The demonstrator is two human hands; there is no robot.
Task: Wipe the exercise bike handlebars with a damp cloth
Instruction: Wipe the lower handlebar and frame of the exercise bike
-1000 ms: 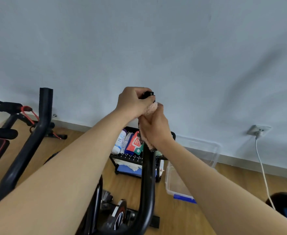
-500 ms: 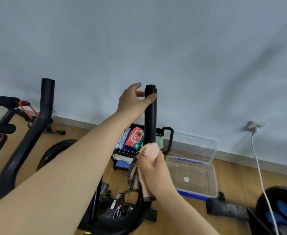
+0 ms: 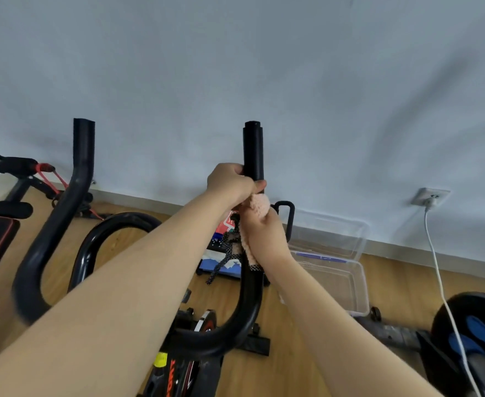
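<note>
Since a moment before: both hands had closed up on the right handlebar upright; the left hand had slid down from its tip, and the right hand had carried the cloth up from the bend.
Cloth: the pink cloth [image 3: 259,204] sat bunched against the right handlebar upright [image 3: 253,150], its fluffy top poking out at 12 o'clock of the right hand [image 3: 264,234]; a dark speckled edge hung down at 7 o'clock of that hand.
Left hand: the left hand [image 3: 231,183] was curled shut around the upright directly above the cloth, thumb tip pressed on the bar, touching the cloth's top.
Right hand: fingers were wrapped tight, clamping the cloth to the bar.
Handlebars: the left handlebar upright [image 3: 83,156] stood untouched at 9 o'clock of the hands, well apart.
Writing: red and yellow markings showed on the bike frame [image 3: 178,373] low at 6 o'clock, too blurred to read; a red packet [image 3: 226,224] behind the wrists bore print I could not make out.
Arms: both forearms reached forward and converged on the upright, the left crossing above the bike's curved bar.
Floor: a clear plastic bin [image 3: 338,270] lay at 3 o'clock of the hands.
</note>
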